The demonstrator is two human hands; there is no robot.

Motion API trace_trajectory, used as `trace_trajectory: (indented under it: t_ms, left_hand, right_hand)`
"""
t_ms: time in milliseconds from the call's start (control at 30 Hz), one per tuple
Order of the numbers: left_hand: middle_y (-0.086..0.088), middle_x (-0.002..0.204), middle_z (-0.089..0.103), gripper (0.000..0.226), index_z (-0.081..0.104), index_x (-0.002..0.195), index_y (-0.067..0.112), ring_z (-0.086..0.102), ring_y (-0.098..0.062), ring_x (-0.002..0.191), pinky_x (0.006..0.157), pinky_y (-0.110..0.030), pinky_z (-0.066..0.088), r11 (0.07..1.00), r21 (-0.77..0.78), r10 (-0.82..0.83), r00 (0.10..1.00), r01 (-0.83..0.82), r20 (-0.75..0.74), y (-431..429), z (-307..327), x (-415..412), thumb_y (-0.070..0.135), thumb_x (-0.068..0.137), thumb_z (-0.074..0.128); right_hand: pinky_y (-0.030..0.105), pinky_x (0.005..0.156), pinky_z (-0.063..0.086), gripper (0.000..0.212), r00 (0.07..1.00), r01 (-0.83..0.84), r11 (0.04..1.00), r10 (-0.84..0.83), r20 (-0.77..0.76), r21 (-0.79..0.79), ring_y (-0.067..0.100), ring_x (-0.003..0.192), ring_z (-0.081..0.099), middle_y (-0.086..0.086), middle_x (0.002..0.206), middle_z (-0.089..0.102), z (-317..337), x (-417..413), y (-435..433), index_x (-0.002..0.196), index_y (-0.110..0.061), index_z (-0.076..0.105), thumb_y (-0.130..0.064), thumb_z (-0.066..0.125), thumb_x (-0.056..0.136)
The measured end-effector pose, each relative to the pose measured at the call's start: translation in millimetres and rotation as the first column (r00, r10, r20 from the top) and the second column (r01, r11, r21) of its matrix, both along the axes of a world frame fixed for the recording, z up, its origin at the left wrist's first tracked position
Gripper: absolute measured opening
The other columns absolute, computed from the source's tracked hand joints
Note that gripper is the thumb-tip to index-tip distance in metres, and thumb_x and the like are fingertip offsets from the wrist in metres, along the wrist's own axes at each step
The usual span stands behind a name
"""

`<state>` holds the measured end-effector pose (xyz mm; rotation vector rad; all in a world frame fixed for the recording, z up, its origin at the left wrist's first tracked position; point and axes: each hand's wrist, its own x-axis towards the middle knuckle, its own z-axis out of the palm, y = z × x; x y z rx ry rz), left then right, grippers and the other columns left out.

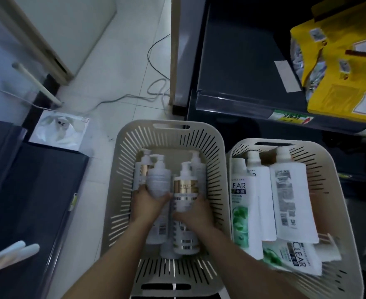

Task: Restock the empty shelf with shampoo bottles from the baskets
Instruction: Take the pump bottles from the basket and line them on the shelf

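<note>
Beige slotted plastic makes up the two baskets standing close side by side on the floor (121,67) below us. Both our hands are down in the left basket (124,169). Our left hand (147,205) is curled round the lower body of a white bottle (158,182) with a pump top. Our right hand (196,214) grasps a gold bottle (186,192), white with a gold band under its pump. We hold the two just beside each other, pumps pointing away from us, above the other bottles in the basket. More pump bottles (142,169) lie under and behind them, some along the far wall and one long one (185,238) under our right wrist, with silver stripes on its label.

In the right basket (330,169) lie the CLEAR bottles (241,203), white with green leaf prints, most with caps pointing away from us. One (289,197) lies with its back label and barcode up, and another (294,257) lies crosswise at the near end.

Up and to the right of the baskets runs the dark shelf (242,61), with a green and yellow tag (289,119) on its front edge. On its right part sits a yellow bag (337,87), torn open, and a grey strip (286,76) lies just beside it.

On the pale tiles to the left of the shelf, cables (156,87) loop and trail. A white plastic bag (58,131) sits further left, against a dark unit (33,190)
</note>
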<state>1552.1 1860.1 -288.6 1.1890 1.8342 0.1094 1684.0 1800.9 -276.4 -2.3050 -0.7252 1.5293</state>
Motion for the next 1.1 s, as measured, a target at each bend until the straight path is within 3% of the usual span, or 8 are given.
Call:
trace_trajectory:
  t_ms: [167,300,400,533,633,733,967,1100]
  left_hand:
    - [-0.005,0.101,0.069,0.045,0.065,0.109,0.011,0.065,-0.020,0.082,0.068,-0.025,0.049,0.997,-0.062,0.041,0.991,-0.034,0.128,1,7,-2,0.031,0.073,0.082]
    - [-0.007,0.110,0.067,0.056,0.058,0.127,0.014,0.067,-0.021,0.087,0.072,-0.036,0.057,0.965,-0.227,0.211,0.911,-0.135,0.355,-3,10,-23,0.026,0.077,0.080]
    - [-0.017,0.110,0.070,0.053,0.057,0.129,0.011,0.069,-0.036,0.095,0.083,-0.053,0.056,0.888,-0.407,0.413,0.758,-0.214,0.505,-7,23,-36,0.030,0.081,0.071]
    - [-0.026,0.111,0.067,0.072,0.063,0.121,0.002,0.066,-0.040,0.096,0.080,-0.049,0.053,0.783,-0.595,0.585,0.541,-0.181,0.604,-15,47,-39,0.049,0.068,0.077]
    - [-0.029,0.115,0.065,0.099,0.067,0.115,0.001,0.068,-0.041,0.095,0.076,-0.048,0.056,0.819,-0.566,0.537,0.476,-0.096,0.696,-13,70,-41,0.054,0.036,0.093]
    - [-0.028,0.107,0.068,0.101,0.066,0.111,-0.001,0.070,-0.038,0.087,0.070,-0.045,0.058,0.867,-0.488,0.474,0.468,-0.101,0.746,-10,96,-49,0.046,0.027,0.097]
    - [-0.033,0.129,0.056,0.087,0.054,0.130,-0.006,0.055,-0.048,0.118,0.103,-0.061,0.040,0.913,-0.303,0.397,0.428,-0.273,0.812,-26,155,-94,0.033,0.061,0.088]
    - [-0.025,0.112,0.068,0.049,0.063,0.118,-0.003,0.068,-0.037,0.099,0.080,-0.043,0.057,0.894,-0.198,0.376,0.432,-0.402,0.820,-40,194,-120,0.029,0.081,0.070]
  right_hand:
    - [0.040,0.072,0.062,0.090,0.983,0.141,0.990,-0.140,-0.117,0.003,0.015,0.086,0.071,-0.004,0.102,0.071,-30,-2,-7,0.114,-0.024,0.059,-0.041,0.084,0.029]
    - [0.051,0.077,0.060,0.065,0.879,0.310,0.945,-0.325,-0.348,-0.099,0.027,0.088,0.073,0.008,0.101,0.074,-4,1,-6,0.112,-0.017,0.063,-0.012,0.086,0.052]
    - [0.056,0.084,0.057,0.053,0.803,0.324,0.936,-0.350,-0.482,-0.140,0.035,0.097,0.070,0.014,0.108,0.072,10,11,-7,0.116,-0.015,0.064,-0.003,0.078,0.066]
    - [0.056,0.085,0.056,0.056,0.792,0.349,0.937,-0.313,-0.525,-0.033,0.037,0.097,0.069,0.014,0.109,0.072,30,12,-2,0.122,-0.016,0.061,-0.006,0.079,0.071]
    - [0.054,0.082,0.058,0.046,0.792,0.347,0.936,-0.257,-0.553,0.062,0.035,0.095,0.072,0.014,0.108,0.074,53,13,6,0.122,-0.016,0.061,-0.011,0.077,0.079]
    - [0.057,0.084,0.057,0.046,0.813,0.279,0.943,-0.132,-0.568,0.181,0.032,0.095,0.072,0.012,0.108,0.074,83,8,16,0.120,-0.019,0.062,-0.013,0.079,0.078]
    - [0.053,0.081,0.059,0.051,0.876,0.054,0.930,0.131,-0.465,0.362,0.025,0.087,0.075,0.005,0.100,0.076,139,-24,35,0.113,-0.019,0.063,-0.022,0.087,0.068]
    - [0.050,0.078,0.060,0.051,0.853,-0.041,0.896,0.262,-0.451,0.442,0.024,0.085,0.075,0.004,0.099,0.076,170,-57,42,0.110,-0.019,0.061,-0.018,0.088,0.067]
